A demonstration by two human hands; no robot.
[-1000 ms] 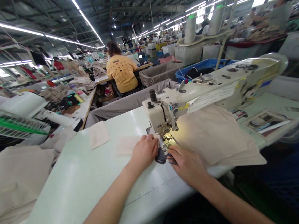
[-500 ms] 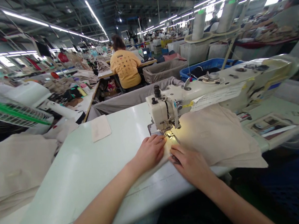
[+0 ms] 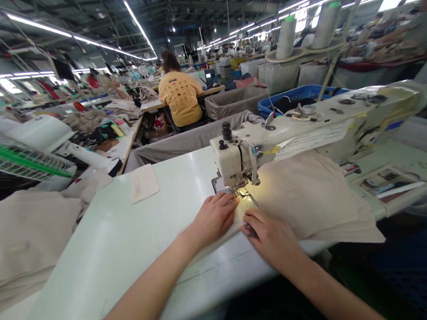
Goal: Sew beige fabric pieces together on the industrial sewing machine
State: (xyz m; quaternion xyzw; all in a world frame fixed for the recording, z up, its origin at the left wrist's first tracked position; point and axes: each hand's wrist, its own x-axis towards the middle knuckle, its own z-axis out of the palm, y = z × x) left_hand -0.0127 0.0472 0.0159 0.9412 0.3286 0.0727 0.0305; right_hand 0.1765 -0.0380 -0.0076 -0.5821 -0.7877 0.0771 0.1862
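Under the needle of the white sewing machine (image 3: 232, 163), a piece of beige fabric (image 3: 243, 207) lies in the yellow lamp light. My left hand (image 3: 217, 213) presses on this fabric just left of the presser foot (image 3: 243, 193), fingers bent and close together. My right hand (image 3: 273, 236) is closed at the fabric's near right edge. A small dark metal tool (image 3: 250, 230), which looks like thread snips, shows beneath its fingers; most of it is hidden. Right of the needle a stack of beige fabric panels (image 3: 311, 197) spreads under the machine arm.
A small beige patch (image 3: 144, 183) lies on the pale table (image 3: 132, 248). Left are a white fan (image 3: 26, 148) and piled beige fabric (image 3: 25, 241). Ahead, a person in a yellow shirt (image 3: 180, 96) sits near a grey cloth-lined bin (image 3: 183, 145). Thread cones (image 3: 286, 37) stand behind the machine.
The view shifts very slightly. Both hands stay almost in the same place on the fabric by the presser foot.
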